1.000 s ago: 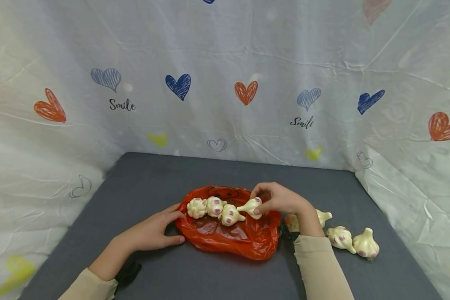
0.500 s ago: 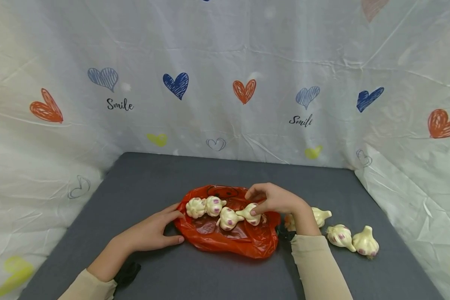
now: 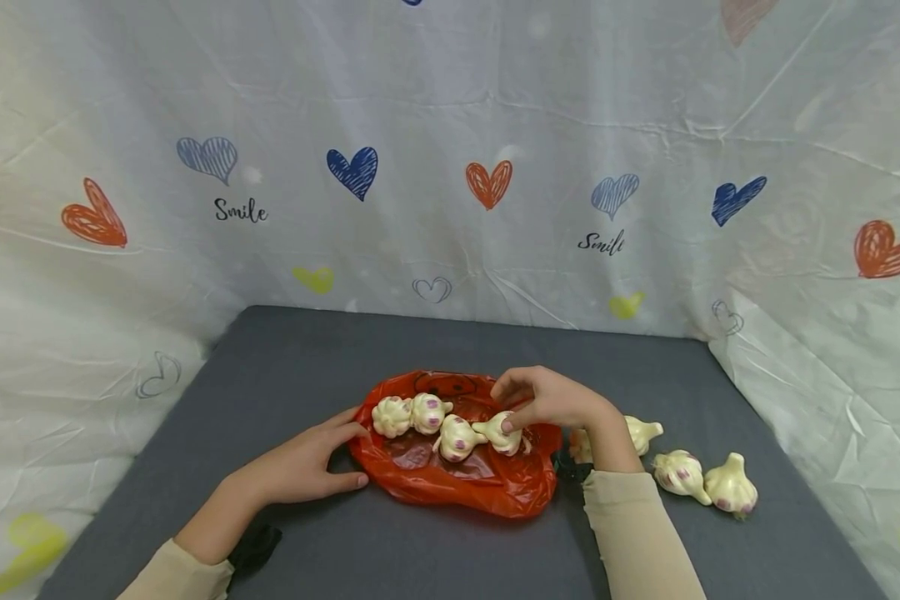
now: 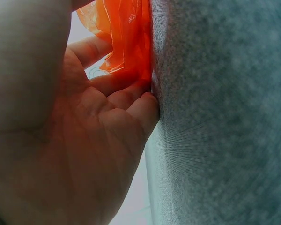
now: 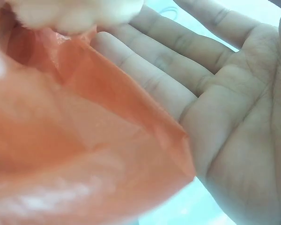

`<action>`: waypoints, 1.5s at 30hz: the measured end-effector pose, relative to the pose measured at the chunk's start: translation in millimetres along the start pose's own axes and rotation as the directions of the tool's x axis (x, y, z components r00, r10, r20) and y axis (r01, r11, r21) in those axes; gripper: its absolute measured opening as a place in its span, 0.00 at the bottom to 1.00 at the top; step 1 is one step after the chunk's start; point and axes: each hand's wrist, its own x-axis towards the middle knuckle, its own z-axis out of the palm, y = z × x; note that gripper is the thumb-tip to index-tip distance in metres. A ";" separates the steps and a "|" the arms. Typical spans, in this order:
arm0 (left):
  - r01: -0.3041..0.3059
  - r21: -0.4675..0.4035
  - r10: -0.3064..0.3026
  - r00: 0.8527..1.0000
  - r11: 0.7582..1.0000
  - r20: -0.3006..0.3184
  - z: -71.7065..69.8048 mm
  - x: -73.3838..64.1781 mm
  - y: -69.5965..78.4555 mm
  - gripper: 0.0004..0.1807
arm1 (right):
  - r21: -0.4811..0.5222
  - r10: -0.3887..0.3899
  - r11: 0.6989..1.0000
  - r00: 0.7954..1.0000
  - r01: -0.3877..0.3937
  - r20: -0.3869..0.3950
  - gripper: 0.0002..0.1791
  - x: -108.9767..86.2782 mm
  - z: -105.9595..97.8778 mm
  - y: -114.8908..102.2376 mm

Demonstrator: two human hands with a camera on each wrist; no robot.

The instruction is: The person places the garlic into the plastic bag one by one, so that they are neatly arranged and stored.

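Observation:
A red plastic bag (image 3: pixel 457 492) lies spread in the middle of the table, its rim rolled into a bowl shape. Inside it are several garlic bulbs; one bulb (image 3: pixel 457 440) sits near the middle. Over the bag's right side is my right hand (image 3: pixel 562 404), its thumb at the rightmost bulb (image 3: pixel 507 440) and its fingers lifted apart from it. In the right wrist view those fingers (image 5: pixel 159 61) stretch fairly straight behind the bag's edge, below a pale bulb (image 5: pixel 79 14). My left hand (image 3: pixel 303 462) touches the bag's left rim with relaxed fingers, thumb extended along the near side.
Right of the bag, more garlic lies on the dark grey table (image 3: pixel 450 558), including an outermost bulb (image 3: pixel 732 486); my right forearm partly hides some. A white curtain (image 3: pixel 420 108) printed with hearts surrounds the table's back and sides.
My right hand has moved slightly left and set its bulb down in the bag, the stem now against the neighbouring bulb. The fingers have loosened from it. My left hand stays in place.

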 end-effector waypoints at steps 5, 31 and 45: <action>0.000 -0.003 0.000 1.000 1.000 0.000 0.1 -2.1 -0.2 0.33 | 0.012 -0.001 1.000 1.000 0.001 -0.002 0.27 -0.2 1.3 -2.1; -0.017 -0.012 0.017 1.000 1.000 -0.004 4.5 -2.8 0.1 0.28 | -0.006 -0.061 0.998 0.976 0.061 -0.209 0.20 -23.2 -11.7 -11.6; -0.013 0.005 0.013 1.000 1.000 -0.006 0.6 0.9 -0.7 0.28 | -0.073 -0.062 0.997 0.910 0.036 -0.410 0.22 -30.9 -6.2 -11.5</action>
